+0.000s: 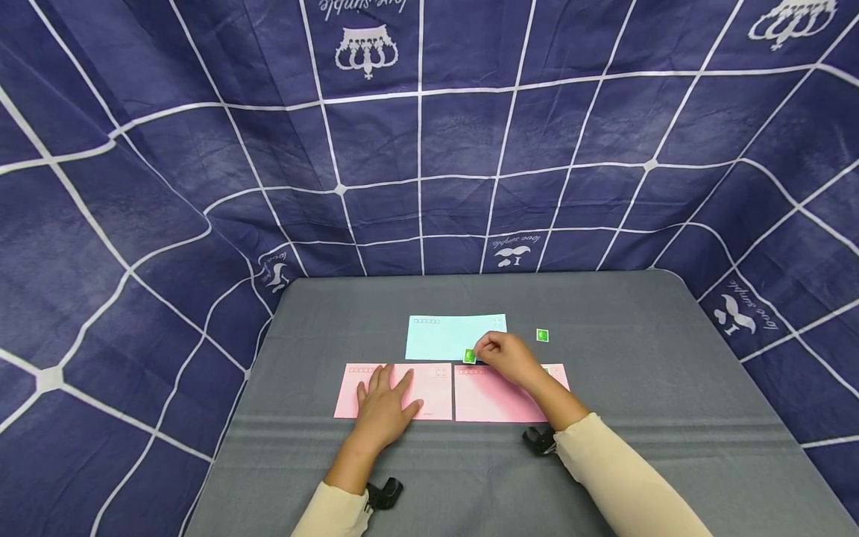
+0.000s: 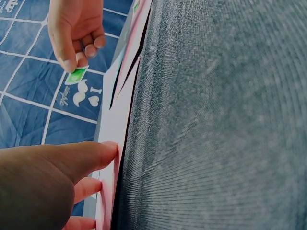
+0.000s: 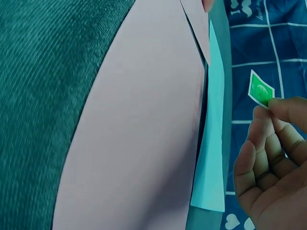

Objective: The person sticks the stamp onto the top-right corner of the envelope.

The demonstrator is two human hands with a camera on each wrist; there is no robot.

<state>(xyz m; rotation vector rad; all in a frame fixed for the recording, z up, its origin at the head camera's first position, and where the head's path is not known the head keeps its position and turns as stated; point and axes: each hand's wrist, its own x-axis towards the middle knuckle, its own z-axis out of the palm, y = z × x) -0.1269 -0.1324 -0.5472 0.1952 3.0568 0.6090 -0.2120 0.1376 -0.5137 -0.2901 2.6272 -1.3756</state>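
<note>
Between thumb and forefinger, my right hand (image 1: 508,356) pinches a green postage stamp (image 3: 261,90) with a white border by its edge. In the head view it is above the gap between the light blue envelope (image 1: 443,337) and the right pink envelope (image 1: 496,399). My left hand (image 1: 384,410) rests with fingers spread on the left pink envelope (image 1: 432,399). Its thumb and fingertips touch the paper in the left wrist view. Part of another stamp (image 1: 546,370) shows at the right pink envelope's upper right corner, mostly hidden by my right forearm.
A loose green stamp (image 1: 542,335) lies on the grey cloth-covered table (image 1: 644,373), right of the blue envelope. A dark blue curtain (image 1: 456,134) with white grid lines encloses the back and sides. Black wrist cameras sit at both sleeves.
</note>
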